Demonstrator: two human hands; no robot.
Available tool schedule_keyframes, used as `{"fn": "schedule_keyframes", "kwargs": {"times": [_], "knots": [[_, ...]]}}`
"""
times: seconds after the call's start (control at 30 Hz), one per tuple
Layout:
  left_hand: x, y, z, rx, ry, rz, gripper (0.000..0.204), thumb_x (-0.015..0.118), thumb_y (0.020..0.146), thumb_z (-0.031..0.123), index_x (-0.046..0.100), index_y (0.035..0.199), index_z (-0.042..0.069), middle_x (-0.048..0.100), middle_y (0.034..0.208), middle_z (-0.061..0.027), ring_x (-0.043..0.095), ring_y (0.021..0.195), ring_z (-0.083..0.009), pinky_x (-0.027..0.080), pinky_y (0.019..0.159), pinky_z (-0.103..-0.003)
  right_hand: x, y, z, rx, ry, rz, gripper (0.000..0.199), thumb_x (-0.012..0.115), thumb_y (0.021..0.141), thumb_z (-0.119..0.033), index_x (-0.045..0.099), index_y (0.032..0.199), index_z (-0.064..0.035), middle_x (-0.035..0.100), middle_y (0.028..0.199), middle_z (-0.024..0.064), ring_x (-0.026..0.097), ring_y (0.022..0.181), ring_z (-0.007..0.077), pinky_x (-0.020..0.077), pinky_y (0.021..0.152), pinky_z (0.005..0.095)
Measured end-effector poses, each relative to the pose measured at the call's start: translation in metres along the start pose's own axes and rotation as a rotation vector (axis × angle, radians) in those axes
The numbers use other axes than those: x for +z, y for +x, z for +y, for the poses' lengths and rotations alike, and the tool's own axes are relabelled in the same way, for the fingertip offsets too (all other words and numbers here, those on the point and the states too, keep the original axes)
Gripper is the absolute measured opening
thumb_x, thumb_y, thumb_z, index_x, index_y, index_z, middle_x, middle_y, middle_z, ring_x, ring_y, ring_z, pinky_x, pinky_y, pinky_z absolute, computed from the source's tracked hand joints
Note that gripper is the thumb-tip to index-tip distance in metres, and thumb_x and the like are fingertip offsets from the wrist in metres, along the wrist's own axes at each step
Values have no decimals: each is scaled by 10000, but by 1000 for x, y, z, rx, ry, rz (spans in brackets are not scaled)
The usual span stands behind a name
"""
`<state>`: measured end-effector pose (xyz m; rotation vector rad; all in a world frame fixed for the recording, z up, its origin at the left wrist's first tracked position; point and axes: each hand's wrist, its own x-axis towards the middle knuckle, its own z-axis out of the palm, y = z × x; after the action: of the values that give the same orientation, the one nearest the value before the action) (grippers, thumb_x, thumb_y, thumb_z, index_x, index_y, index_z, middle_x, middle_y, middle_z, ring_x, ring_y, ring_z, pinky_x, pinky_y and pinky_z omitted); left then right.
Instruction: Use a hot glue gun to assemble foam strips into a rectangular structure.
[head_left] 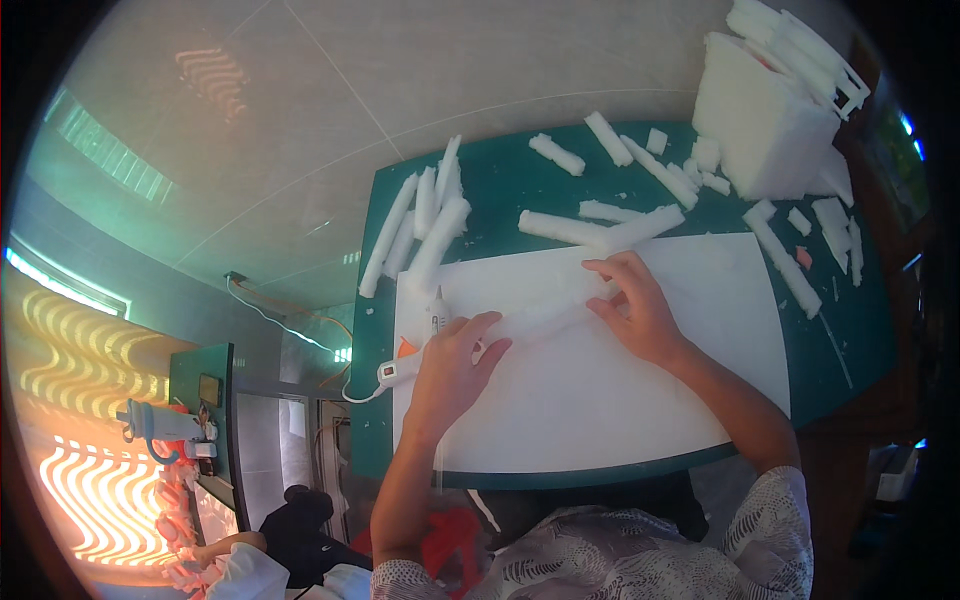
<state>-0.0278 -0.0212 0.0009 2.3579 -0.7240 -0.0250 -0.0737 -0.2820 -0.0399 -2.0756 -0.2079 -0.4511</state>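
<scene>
A white foam strip (pixel 545 318) lies across the white board (pixel 600 420), hard to make out against it. My left hand (pixel 455 365) has its thumb and fingers curled about the strip's left end. At the right end my right hand (pixel 640 308) grips the strip between bent fingers and thumb. Just left of my left hand lies a white corded glue gun (pixel 392 371) with an orange part, partly hidden by that hand. Its pale pointed tip (pixel 437 305) shows above my knuckles.
Foam sticks (pixel 390 235) lie at the table's far left, and several more strips (pixel 570 228) beyond the board. A large foam block (pixel 760 120) stands at the far right of the green table (pixel 490 175). At lower left, another person's arm (pixel 225 545) shows near a second table (pixel 215 400).
</scene>
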Motion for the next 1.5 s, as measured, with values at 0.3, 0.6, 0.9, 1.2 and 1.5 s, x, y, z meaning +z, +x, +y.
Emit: {"fn": "schedule_keyframes", "kwargs": {"times": [0.3, 0.6, 0.9, 1.2, 1.5], "knots": [[1, 1, 0, -30, -4, -9, 311, 745, 848, 152, 676, 1131, 42, 651, 856, -163, 630, 730, -290, 510, 678, -379, -9, 0, -1, 0, -52, 1, 398, 662, 852, -41, 587, 1242, -74, 518, 1105, 92, 561, 967, 202, 497, 749, 290], [-1, 2, 1, -23, -7, -19, 316, 752, 839, 141, 679, 1129, 40, 650, 832, -155, 620, 715, -274, 509, 677, -368, -16, 7, 14, 209, 162, -48, 215, 493, 943, -96, 626, 1089, -12, 612, 884, 109, 576, 774, 212, 470, 732, 339], [1, 3, 0, -18, 2, -20, 320, 751, 835, 135, 678, 1131, 37, 648, 832, -158, 620, 720, -274, 508, 678, -366, -17, 8, 11, 234, 125, -86, 207, 554, 962, -163, 648, 1063, -9, 661, 939, 133, 615, 804, 221, 489, 758, 332], [-2, 2, 2, -39, -17, -15, 320, 751, 834, 118, 677, 1134, 33, 637, 810, -143, 616, 695, -243, 506, 666, -356, -11, 7, 11, 225, 162, 1, 249, 549, 996, -213, 526, 859, -7, 620, 818, 110, 592, 750, 210, 482, 710, 327], [-3, 2, -3, -38, 22, 7, 331, 778, 810, 126, 698, 1119, 39, 649, 793, -106, 624, 662, -184, 523, 651, -294, -12, 6, 21, 237, 292, -43, 354, 432, 1058, -279, 516, 834, -18, 517, 734, 46, 467, 702, 134, 416, 683, 300]]}}
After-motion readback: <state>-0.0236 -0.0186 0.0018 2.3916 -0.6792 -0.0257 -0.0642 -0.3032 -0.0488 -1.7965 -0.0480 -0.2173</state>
